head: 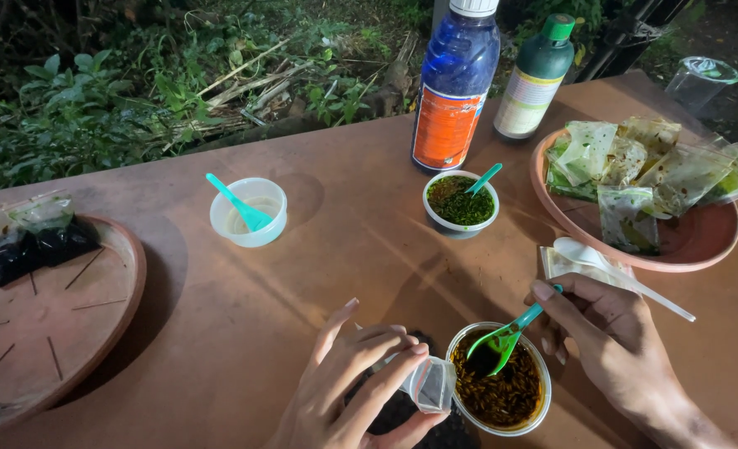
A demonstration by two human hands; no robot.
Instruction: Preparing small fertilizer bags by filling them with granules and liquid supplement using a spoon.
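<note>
My left hand pinches a small clear plastic bag with dark contents, its mouth held against the rim of a white cup full of dark brown granules. My right hand grips a green spoon whose bowl dips into that cup. A small cup of dark green flakes with a teal spoon stands farther back. A white cup with a teal spoon sits to the left.
A blue bottle and a green bottle stand at the table's far edge. A clay dish at right holds several filled clear bags; a white spoon lies beside it. Another clay dish at left holds dark bags.
</note>
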